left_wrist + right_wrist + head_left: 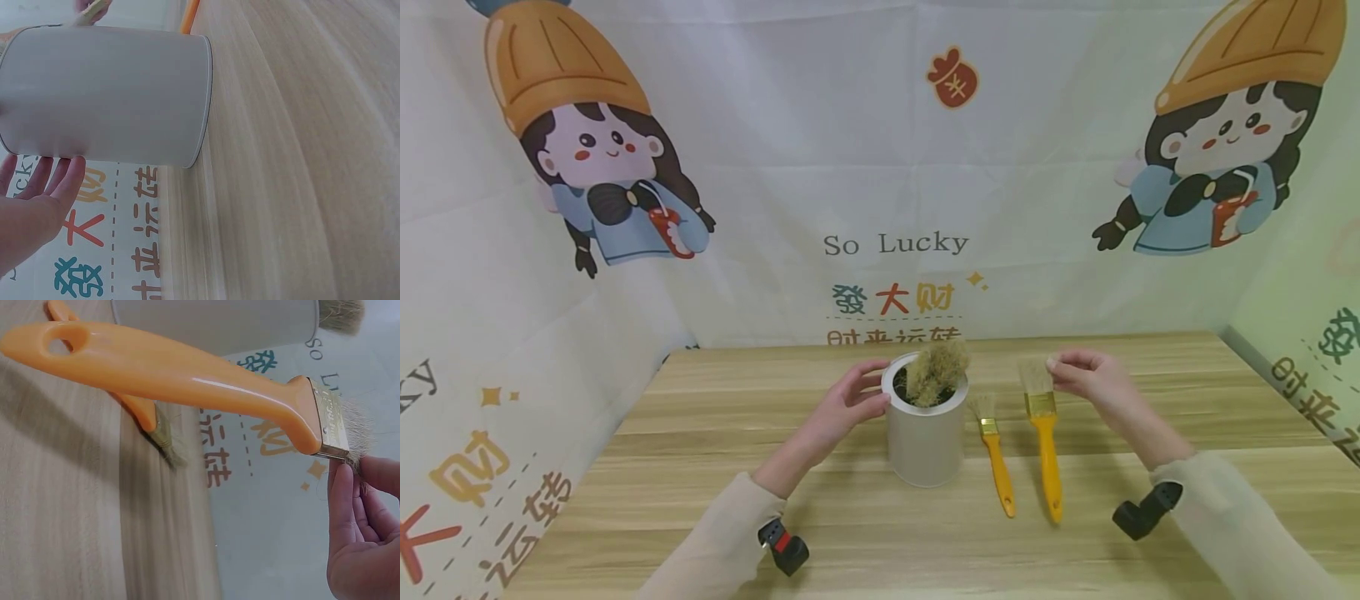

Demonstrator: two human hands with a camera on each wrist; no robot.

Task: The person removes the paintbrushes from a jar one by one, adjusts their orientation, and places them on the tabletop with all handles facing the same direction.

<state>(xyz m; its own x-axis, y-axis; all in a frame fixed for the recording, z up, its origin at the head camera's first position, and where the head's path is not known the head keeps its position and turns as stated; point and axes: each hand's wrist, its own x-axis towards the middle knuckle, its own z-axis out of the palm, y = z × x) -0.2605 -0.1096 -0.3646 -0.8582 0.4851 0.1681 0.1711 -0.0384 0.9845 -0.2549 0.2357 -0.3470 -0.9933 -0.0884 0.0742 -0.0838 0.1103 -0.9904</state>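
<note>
A pale grey-white can (926, 446) stands upright on the wooden table. From its dark opening rises a tan, fuzzy bristle-like clump (937, 373); what lies below it is hidden. My left hand (847, 405) grips the can's left side near the rim, fingers behind and thumb in front. My right hand (1093, 382) pinches the bristles of the larger paintbrush (187, 372) between thumb and fingers. Its yellow handle slants towards me and appears raised off the table. A smaller yellow paintbrush (997, 471) lies between the can and the larger one, bristles pointing away from me.
The wooden table (700, 467) reaches back to a white printed cloth (760, 183), which also hangs at both sides. A black wrist camera (784, 546) sits on the left forearm and another camera (1146, 510) on the right.
</note>
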